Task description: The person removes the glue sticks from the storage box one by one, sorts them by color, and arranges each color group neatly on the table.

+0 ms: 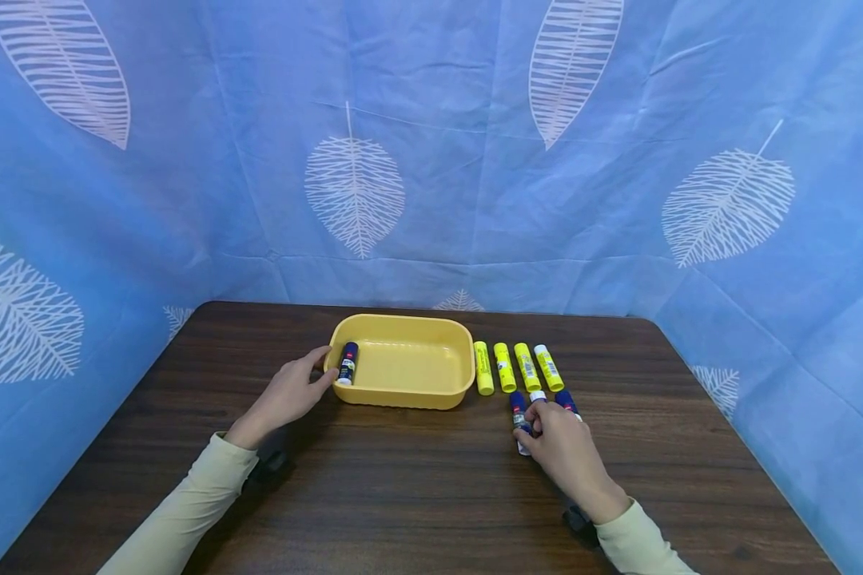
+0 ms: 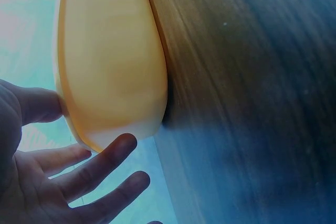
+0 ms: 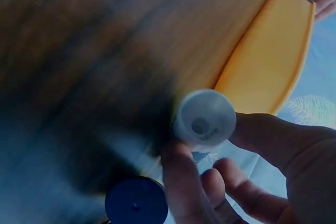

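My right hand (image 1: 564, 451) pinches a navy glue stick (image 1: 519, 419) with a white base between thumb and fingertips. Its round white end (image 3: 205, 119) faces the right wrist view. Two more glue sticks lie partly hidden behind that hand: one shows a white end (image 1: 538, 396), the other a navy end (image 1: 566, 400). My left hand (image 1: 292, 393) touches the left end of a yellow plastic tray (image 1: 403, 398), its fingers spread and fairly straight in the left wrist view. Inside the tray, by that end, stands a navy glue stick (image 1: 347, 363), leaning on the wall.
Several yellow glue sticks (image 1: 505, 368) lie in a row just right of the tray; the rightmost (image 1: 549, 368) has a white cap. Everything is on a dark wooden table (image 1: 403, 495). A blue cloth (image 1: 460, 200) with white leaf prints hangs behind and at both sides.
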{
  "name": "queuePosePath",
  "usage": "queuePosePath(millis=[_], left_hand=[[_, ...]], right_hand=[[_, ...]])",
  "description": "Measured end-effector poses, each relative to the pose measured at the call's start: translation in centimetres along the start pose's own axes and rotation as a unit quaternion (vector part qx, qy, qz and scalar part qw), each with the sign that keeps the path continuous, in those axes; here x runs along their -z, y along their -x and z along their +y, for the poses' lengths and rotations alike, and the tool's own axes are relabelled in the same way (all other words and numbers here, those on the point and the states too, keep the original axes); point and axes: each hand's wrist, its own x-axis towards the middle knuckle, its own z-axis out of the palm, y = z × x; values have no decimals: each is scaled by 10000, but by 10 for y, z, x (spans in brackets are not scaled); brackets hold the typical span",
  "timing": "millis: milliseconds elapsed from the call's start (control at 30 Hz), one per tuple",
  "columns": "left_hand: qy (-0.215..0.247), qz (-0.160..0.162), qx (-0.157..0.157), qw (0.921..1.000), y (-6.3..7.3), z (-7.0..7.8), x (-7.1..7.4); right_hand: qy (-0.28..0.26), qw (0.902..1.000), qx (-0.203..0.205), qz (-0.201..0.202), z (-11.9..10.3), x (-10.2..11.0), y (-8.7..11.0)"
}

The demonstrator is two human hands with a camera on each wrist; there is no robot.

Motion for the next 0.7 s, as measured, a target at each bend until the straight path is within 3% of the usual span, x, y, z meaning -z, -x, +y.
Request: queuePosePath(millis=[200, 433, 700], left_hand=[[-36, -6, 22, 10000, -1, 0, 0], [-36, 8, -12, 10000, -2, 1, 1], [-48, -9, 76, 10000, 0, 0, -1]], right_hand=[[219, 9990, 289, -260, -1, 11, 4], [496, 9901, 1099, -723, 15, 33, 4], [683, 9865, 1205, -872, 27, 31, 1]])
